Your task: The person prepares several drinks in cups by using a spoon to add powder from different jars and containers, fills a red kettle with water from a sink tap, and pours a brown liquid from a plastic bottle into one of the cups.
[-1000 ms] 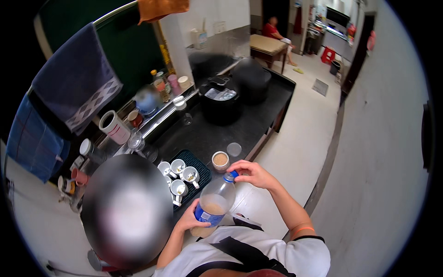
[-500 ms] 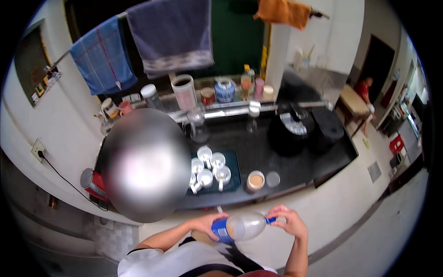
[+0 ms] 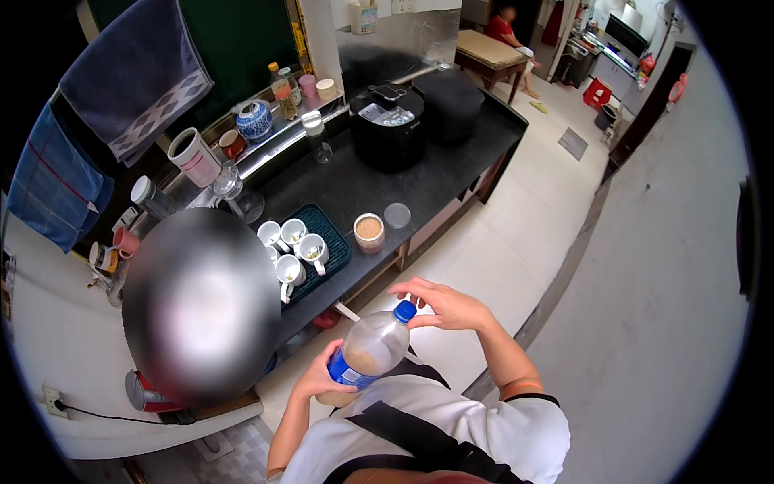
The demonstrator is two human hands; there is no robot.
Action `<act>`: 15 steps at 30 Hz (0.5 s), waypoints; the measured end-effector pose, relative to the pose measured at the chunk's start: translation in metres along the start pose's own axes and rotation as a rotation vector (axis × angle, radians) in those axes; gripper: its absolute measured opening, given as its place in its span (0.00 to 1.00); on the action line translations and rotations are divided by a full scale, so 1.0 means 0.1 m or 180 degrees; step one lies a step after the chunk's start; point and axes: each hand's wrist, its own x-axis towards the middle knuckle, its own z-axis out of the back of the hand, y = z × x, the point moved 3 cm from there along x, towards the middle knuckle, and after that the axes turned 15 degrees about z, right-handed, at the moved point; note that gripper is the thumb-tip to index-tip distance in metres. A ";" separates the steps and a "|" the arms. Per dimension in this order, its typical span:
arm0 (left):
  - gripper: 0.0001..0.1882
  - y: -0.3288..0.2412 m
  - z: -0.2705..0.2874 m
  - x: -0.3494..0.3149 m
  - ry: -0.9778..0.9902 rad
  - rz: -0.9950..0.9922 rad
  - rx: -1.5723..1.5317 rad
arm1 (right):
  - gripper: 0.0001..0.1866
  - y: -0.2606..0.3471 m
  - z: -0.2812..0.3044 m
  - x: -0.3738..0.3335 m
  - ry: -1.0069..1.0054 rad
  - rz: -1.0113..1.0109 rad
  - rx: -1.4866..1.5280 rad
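A large clear plastic bottle (image 3: pixel 373 345) with a blue label and a blue cap (image 3: pixel 405 311) is tilted in front of my body, cap end up and to the right. Some pale brown contents show through its lower part. My left hand (image 3: pixel 329 373) is wrapped round the label. Beside the cap is my right hand (image 3: pixel 439 305), its fingers spread and the thumb close under the cap; whether it touches is hard to tell. On the counter beyond stands an open jar (image 3: pixel 369 234) of tan contents, with a round clear lid (image 3: pixel 397 215) beside it.
Several white mugs (image 3: pixel 313 252) stand on a dark green tray (image 3: pixel 337 256). Behind them are a glass jug (image 3: pixel 242 198), a glass bottle (image 3: pixel 318 145) and a black cooker (image 3: pixel 387 133). A blurred round patch hides the counter's left end. A person (image 3: pixel 504 31) sits far off.
The view has swung to the right. The bottle has turned from nearly level to cap upward. My right fingers have spread from their pinch on the cap; the left hand still grips the bottle.
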 end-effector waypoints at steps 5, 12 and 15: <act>0.50 0.30 -0.18 -0.24 0.0207 -0.0127 -0.0216 | 0.21 0.15 -0.34 -0.23 0.0777 -0.0993 -0.0330; 0.48 0.43 -0.50 -0.40 0.0511 -0.0236 -0.0217 | 0.19 0.57 -0.52 -0.63 -0.0138 -0.0541 -0.0267; 0.48 0.44 -0.56 -0.46 0.0657 -0.0130 -0.0186 | 0.19 0.66 -0.56 -0.71 0.0522 -0.1223 -0.1275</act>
